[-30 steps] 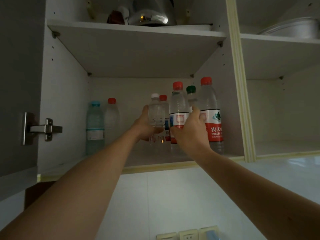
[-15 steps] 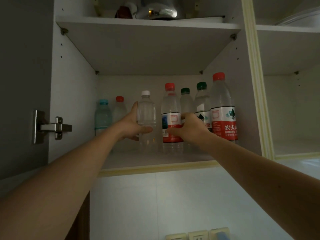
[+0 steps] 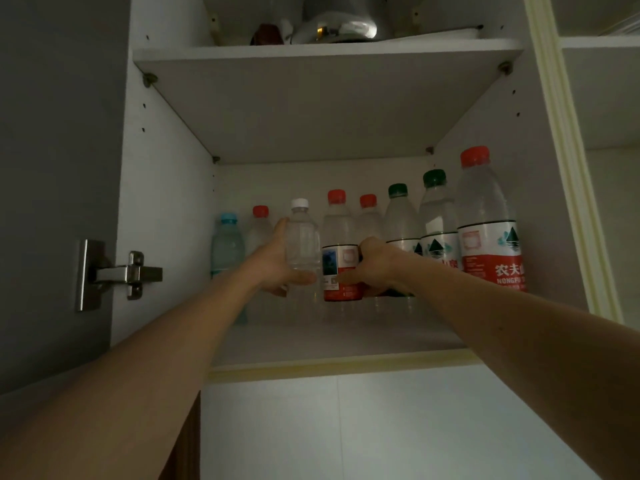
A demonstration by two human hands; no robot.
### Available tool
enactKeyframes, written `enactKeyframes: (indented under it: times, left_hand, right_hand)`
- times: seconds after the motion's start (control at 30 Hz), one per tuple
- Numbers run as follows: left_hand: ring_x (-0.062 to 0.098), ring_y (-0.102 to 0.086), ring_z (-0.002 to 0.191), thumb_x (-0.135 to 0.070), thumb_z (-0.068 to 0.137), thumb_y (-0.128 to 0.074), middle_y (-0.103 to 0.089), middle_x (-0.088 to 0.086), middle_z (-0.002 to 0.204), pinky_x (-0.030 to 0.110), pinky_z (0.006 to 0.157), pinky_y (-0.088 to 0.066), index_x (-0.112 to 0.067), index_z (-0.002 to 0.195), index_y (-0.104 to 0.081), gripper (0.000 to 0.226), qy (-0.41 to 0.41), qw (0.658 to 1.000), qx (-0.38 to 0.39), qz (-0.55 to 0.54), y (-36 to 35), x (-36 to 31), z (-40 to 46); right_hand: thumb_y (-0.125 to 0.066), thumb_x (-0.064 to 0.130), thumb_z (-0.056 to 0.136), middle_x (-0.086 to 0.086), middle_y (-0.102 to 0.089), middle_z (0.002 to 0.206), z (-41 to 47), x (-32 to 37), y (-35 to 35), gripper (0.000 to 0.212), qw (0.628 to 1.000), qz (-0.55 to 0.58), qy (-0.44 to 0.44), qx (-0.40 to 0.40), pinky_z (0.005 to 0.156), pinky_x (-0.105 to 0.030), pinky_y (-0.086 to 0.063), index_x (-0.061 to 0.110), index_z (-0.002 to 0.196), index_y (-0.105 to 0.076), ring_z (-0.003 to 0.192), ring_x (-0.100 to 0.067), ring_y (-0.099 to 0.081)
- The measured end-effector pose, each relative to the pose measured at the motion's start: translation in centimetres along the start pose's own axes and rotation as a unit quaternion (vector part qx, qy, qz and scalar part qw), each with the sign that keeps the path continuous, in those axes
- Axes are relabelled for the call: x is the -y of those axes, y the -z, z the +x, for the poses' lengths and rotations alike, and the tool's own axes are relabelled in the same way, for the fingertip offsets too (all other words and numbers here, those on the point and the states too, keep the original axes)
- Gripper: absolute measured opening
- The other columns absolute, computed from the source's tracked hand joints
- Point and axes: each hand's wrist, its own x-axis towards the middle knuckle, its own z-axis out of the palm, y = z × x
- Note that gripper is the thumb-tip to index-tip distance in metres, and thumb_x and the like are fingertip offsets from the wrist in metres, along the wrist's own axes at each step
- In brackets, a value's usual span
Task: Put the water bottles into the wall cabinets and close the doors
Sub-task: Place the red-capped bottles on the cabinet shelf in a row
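Left hand (image 3: 277,265) is wrapped round the white-capped bottle (image 3: 302,237), thumb across its front; right hand (image 3: 372,268) is curled round the red-labelled bottle (image 3: 341,258) at label height. Both bottles stand upright, side by side, deep on the lower shelf (image 3: 329,344) toward its back edge.

Change noted: over the last second both bottles have gone from the middle of the shelf to the rear row, and the white-capped one has shifted leftward, clear of the red-capped bottle it had been hiding. Judgement: placement of this pair looks all but complete; release is the remaining step, then the door.

Count on the lower shelf, eight bottles:
- one blue-capped bottle (image 3: 227,247), nearest the left wall;
- one white-capped;
- four red-capped, including the large bottle (image 3: 488,223) at the right front corner;
- two green-capped (image 3: 398,220).

Left door stands open; its hinge (image 3: 128,273) is exposed. A metal kettle (image 3: 337,26) sits on the upper shelf. The right-hand compartment's door is out of view.
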Motion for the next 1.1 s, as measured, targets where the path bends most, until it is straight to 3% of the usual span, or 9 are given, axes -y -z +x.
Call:
enactKeyframes:
  times: [0.1, 0.17, 0.23, 0.3, 0.37, 0.53, 0.77, 0.93, 1.1]
  left_hand:
    - [0.032, -0.062, 0.107, -0.022, 0.072, -0.089, -0.053, 0.007, 0.132, 0.049, 0.069, -0.063, -0.035, 0.152, -0.016, 0.11, 0.025, 0.999, -0.019, 0.037, 0.0, 0.3, 0.5]
    - [0.031, -0.058, 0.115, -0.03, 0.067, -0.092, -0.049, 0.007, 0.138, 0.05, 0.081, -0.061, -0.033, 0.151, -0.019, 0.111, 0.016, 0.994, -0.043, 0.099, 0.0, 0.7, 1.0]
    - [0.033, -0.046, 0.131, -0.041, 0.061, -0.093, -0.036, 0.01, 0.151, 0.053, 0.103, -0.048, -0.031, 0.153, -0.019, 0.118, 0.011, 0.984, -0.068, 0.167, -0.1, 1.2, 1.5]
    - [0.036, -0.029, 0.143, -0.052, 0.058, -0.091, -0.021, 0.012, 0.159, 0.056, 0.112, -0.036, -0.032, 0.155, -0.014, 0.126, 0.019, 0.969, -0.083, 0.232, 0.0, 1.7, 2.0]
    - [0.036, -0.018, 0.144, -0.061, 0.055, -0.088, -0.015, 0.01, 0.158, 0.057, 0.112, -0.032, -0.037, 0.154, -0.007, 0.131, -0.002, 0.949, -0.107, 0.296, 0.0, 2.0, 2.4]
    - [0.035, -0.006, 0.147, -0.07, 0.05, -0.085, -0.001, 0.001, 0.159, 0.057, 0.116, -0.017, -0.047, 0.148, 0.023, 0.147, -0.095, 0.897, -0.091, 0.422, 0.2, 3.0, 3.3]
    - [0.032, -0.008, 0.148, -0.076, 0.052, -0.08, -0.011, 0.012, 0.162, 0.053, 0.118, -0.011, -0.042, 0.153, 0.005, 0.136, -0.11, 0.876, -0.059, 0.465, 0.9, 3.5, 4.7]
    - [0.033, -0.017, 0.143, -0.077, 0.053, -0.079, -0.022, 0.013, 0.155, 0.049, 0.117, -0.015, -0.036, 0.155, -0.007, 0.131, -0.138, 0.862, -0.072, 0.483, 0.4, 3.9, 5.6]
    - [0.033, -0.022, 0.141, -0.083, 0.052, -0.073, -0.026, 0.013, 0.154, 0.049, 0.117, -0.017, -0.035, 0.154, -0.008, 0.131, -0.145, 0.842, -0.085, 0.513, 0.5, 4.4, 6.3]
  right_hand:
    - [-0.078, 0.025, 0.087, -0.011, -0.061, 0.111, 1.0, 0.3, -0.4, 0.041, 0.999, -0.034, 0.004, 0.004, 0.07, -0.035, -0.062, 0.012, 0.113, -0.048, 0.092, -0.023, -0.065]
    - [-0.077, 0.027, 0.088, -0.009, -0.06, 0.109, 1.5, 0.5, -0.7, 0.041, 0.999, -0.052, 0.007, 0.004, 0.058, -0.028, -0.056, 0.013, 0.112, -0.047, 0.084, -0.019, -0.063]
    - [-0.076, 0.027, 0.089, -0.01, -0.06, 0.11, 2.0, 0.4, -1.1, 0.044, 0.997, -0.072, 0.012, 0.004, 0.061, -0.028, -0.057, 0.009, 0.121, -0.051, 0.085, -0.021, -0.063]
    - [-0.075, 0.028, 0.09, -0.012, -0.062, 0.112, 2.5, 0.4, -1.4, 0.051, 0.996, -0.086, 0.015, 0.004, 0.072, -0.033, -0.059, 0.005, 0.128, -0.052, 0.092, -0.024, -0.065]
    - [-0.075, 0.026, 0.09, -0.015, -0.061, 0.118, 3.0, 0.4, -1.6, 0.053, 0.997, -0.074, 0.011, 0.014, 0.08, -0.04, -0.062, 0.005, 0.13, -0.049, 0.098, -0.028, -0.065]
    - [-0.072, 0.027, 0.092, -0.017, -0.055, 0.121, 3.9, 0.4, -2.0, 0.052, 0.997, -0.061, -0.007, 0.038, 0.073, -0.043, -0.063, 0.008, 0.133, -0.045, 0.097, -0.031, -0.066]
    - [-0.07, 0.024, 0.094, -0.02, -0.057, 0.126, 5.5, 0.3, -2.4, 0.052, 0.995, -0.076, -0.001, 0.062, 0.08, -0.048, -0.062, 0.005, 0.135, -0.045, 0.101, -0.035, -0.067]
    - [-0.068, 0.026, 0.095, -0.014, -0.059, 0.1, 6.6, 0.2, -2.7, 0.041, 0.992, -0.112, 0.003, 0.06, 0.052, -0.029, -0.057, 0.003, 0.122, -0.048, 0.075, -0.025, -0.064]
    - [-0.073, 0.024, 0.091, -0.019, -0.059, 0.123, 7.5, 0.0, -2.7, 0.048, 0.994, -0.086, -0.001, 0.064, 0.084, -0.049, -0.061, 0.003, 0.125, -0.047, 0.101, -0.036, -0.068]
